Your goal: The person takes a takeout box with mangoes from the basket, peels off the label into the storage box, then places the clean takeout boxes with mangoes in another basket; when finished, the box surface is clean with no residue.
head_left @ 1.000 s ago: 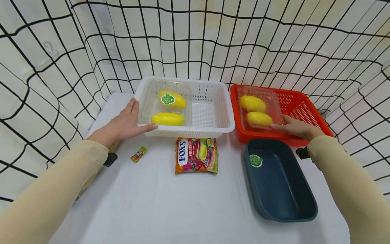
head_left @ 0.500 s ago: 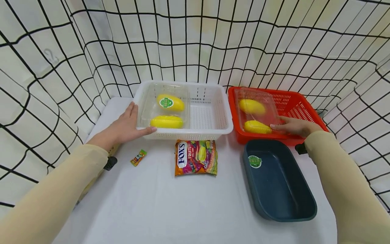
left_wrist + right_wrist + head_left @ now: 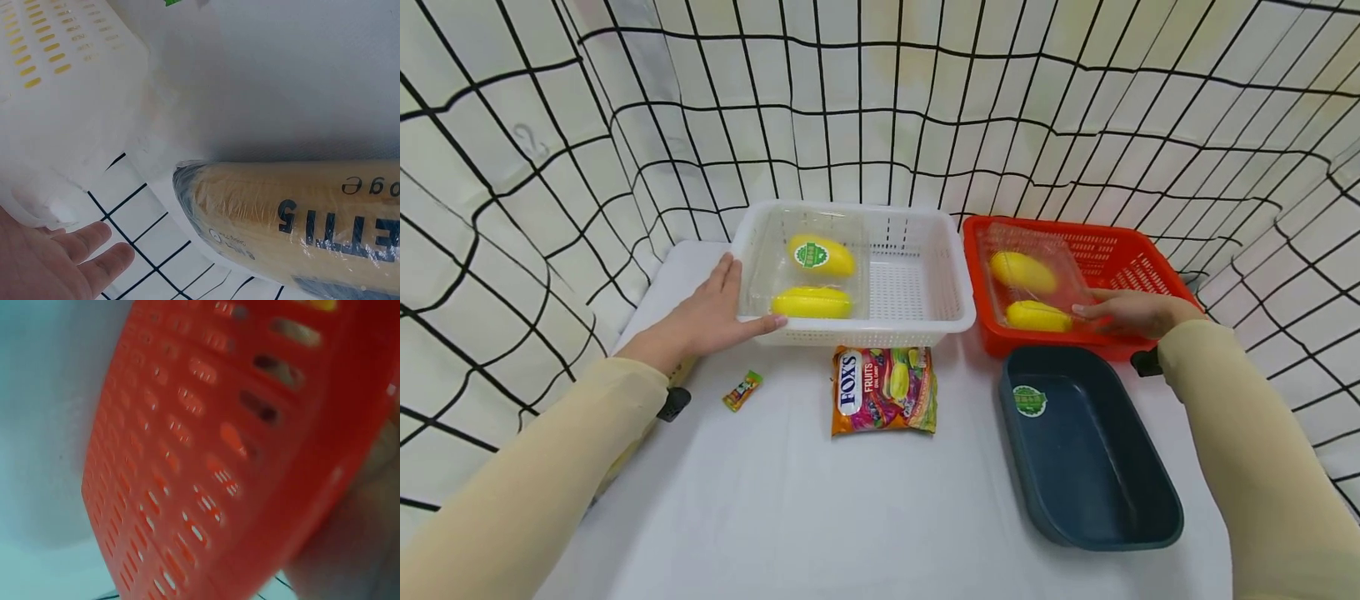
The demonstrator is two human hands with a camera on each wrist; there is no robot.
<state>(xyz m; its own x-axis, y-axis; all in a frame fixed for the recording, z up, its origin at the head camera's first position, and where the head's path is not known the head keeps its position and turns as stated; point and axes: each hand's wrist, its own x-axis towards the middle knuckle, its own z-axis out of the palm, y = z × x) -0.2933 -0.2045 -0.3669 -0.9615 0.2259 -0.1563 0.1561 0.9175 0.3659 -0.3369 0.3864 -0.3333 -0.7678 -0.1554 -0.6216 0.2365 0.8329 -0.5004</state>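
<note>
My left hand rests on the left front corner of the white basket, fingers straight along its side and thumb along the front rim. In that basket stands a clear plastic box with two yellow fruits, one beneath a green sticker. My right hand reaches over the front rim of the red basket and pinches the right edge of another clear box, also with two yellow fruits. In the right wrist view the red basket's slotted wall hides most of that hand.
A FOX'S candy bag lies before the white basket, a small wrapped candy to its left. A dark blue tub stands before the red basket. A yellow pack lettered ETTI 5 lies below the left forearm. Black netting surrounds the table.
The fruits in the red basket's box have shifted slightly toward the front as the box settled under my right hand. My left hand has stayed on the white basket. The view has tilted slightly up.
</note>
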